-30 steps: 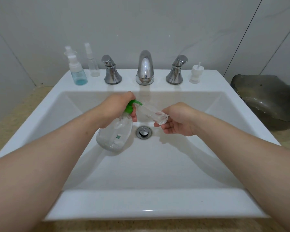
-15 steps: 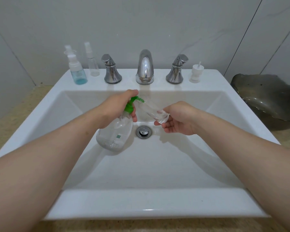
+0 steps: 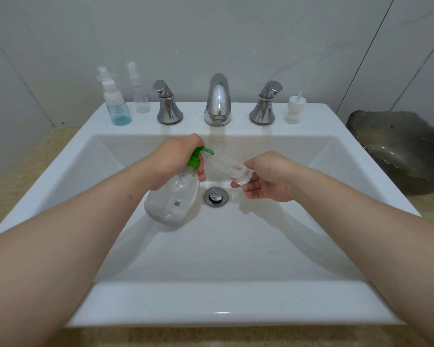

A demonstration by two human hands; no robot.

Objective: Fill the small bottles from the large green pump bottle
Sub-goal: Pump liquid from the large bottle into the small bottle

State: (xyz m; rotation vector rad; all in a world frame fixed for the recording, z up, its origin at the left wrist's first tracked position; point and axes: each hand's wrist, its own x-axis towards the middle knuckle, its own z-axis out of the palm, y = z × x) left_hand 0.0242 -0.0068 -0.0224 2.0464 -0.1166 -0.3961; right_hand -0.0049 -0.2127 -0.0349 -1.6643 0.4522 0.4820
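At frame centre, left hand grips green pump bottle, right hand pinches small bottle; advise mouth seated at nozzle, slow strokes.

A clear pump bottle with a bright green pump head and a small teal label mark. A clear small bottle. A glossy white sink with a shiny chrome faucet. A pale blue bottle with a white cap. A speckled beige tabletop. A grey wall with faint veining. A dark grey-green dish.
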